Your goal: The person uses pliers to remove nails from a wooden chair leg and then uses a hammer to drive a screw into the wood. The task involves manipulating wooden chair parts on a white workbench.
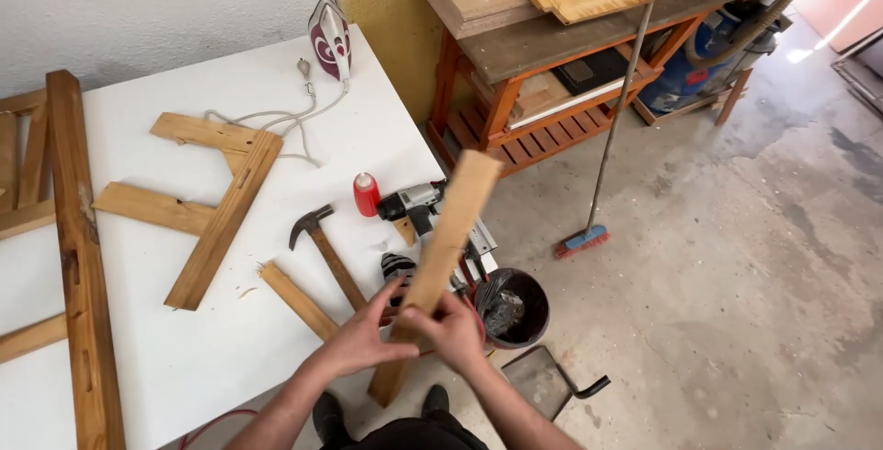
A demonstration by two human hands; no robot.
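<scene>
A long wooden slat (448, 239) is held tilted in front of me, its top end pointing up and to the right, its lower end near my feet. My left hand (361, 338) grips it from the left at its lower part. From the other side my right hand (452, 330) clasps the same piece. Both hands are over the front right corner of the white table (193, 340). Just behind the slat lie a claw hammer (324, 248), a power tool (414, 204) and a red bottle (366, 194).
Joined wooden pieces (216, 197) and a long beam (81, 257) lie on the table, with a clothes iron (329, 36) at the back. A black bucket (511, 307), a dustpan (547, 381), a broom (607, 137) and an orange shelf rack (543, 91) stand on the concrete floor.
</scene>
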